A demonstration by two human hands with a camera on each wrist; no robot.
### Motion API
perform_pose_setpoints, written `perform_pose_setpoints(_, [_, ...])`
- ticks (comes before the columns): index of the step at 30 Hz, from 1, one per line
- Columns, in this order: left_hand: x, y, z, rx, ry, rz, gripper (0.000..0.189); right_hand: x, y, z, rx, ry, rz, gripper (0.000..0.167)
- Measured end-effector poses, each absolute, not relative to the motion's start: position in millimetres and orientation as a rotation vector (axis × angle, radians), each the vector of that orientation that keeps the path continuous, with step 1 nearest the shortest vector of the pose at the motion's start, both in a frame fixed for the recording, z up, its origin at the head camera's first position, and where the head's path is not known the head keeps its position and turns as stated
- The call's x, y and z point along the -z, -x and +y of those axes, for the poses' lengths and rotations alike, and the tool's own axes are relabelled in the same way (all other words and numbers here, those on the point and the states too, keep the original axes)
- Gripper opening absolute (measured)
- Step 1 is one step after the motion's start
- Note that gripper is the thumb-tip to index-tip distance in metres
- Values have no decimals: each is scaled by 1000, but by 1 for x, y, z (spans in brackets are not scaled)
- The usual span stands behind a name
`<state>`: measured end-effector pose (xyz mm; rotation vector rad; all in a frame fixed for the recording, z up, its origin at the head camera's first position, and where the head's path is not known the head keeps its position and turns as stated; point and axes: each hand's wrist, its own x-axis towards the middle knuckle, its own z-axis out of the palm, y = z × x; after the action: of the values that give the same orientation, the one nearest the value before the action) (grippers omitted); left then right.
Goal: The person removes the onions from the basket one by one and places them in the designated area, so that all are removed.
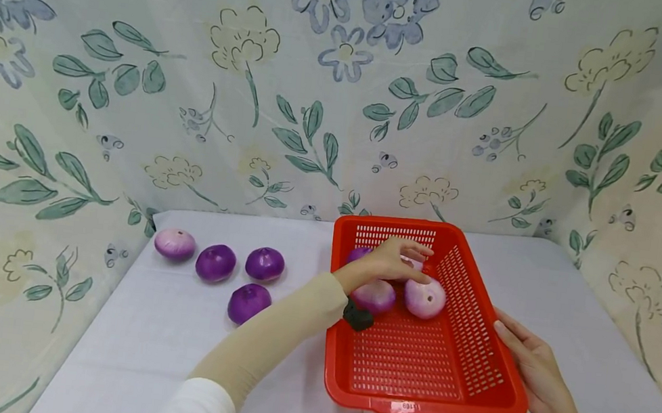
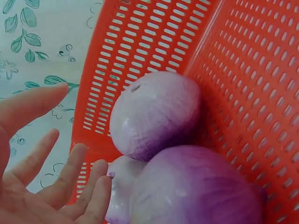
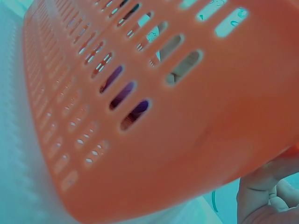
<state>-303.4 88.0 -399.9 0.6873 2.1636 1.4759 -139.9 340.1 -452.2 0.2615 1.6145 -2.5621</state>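
A red plastic basket (image 1: 424,409) with slotted walls holds several purple onions, among them a pale one (image 1: 425,302) and a darker one (image 1: 374,298). Over these reaches my left hand (image 1: 389,259), fingers extended and spread with nothing held between them. In the left wrist view that hand (image 2: 56,186) is beside the grouped onions, its fingertips close to the pale onion (image 2: 154,112). My right hand (image 1: 536,363) grips the basket's right rim, thumb on top. From the right wrist view, curled fingers (image 3: 261,191) show at the rim, and purple onion skin appears through the slots.
Left of the basket, several onions lie on the white-covered table (image 1: 125,346): a pale one (image 1: 175,244) at the far left and darker ones (image 1: 249,303) nearer the basket. A flowered cloth (image 1: 319,96) hangs behind and along the sides.
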Motion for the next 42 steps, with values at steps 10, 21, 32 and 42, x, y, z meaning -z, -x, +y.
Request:
perform_pose_setpoints(10, [406, 305, 96, -1359, -768, 2303, 46, 452, 141, 339, 2586, -250, 1570, 30])
perform_pose_setpoints(21, [414, 305, 100, -1289, -856, 2274, 46, 454, 140, 338, 2602, -195, 1561, 31])
perform_pose_setpoints(32, [416, 307, 101, -1151, -941, 2310, 51, 451, 141, 339, 2603, -248, 1525, 30])
perform_pose_setpoints(42, [420, 308, 100, -1075, -1004, 2233, 54, 453, 141, 339, 2616, -210, 1508, 32])
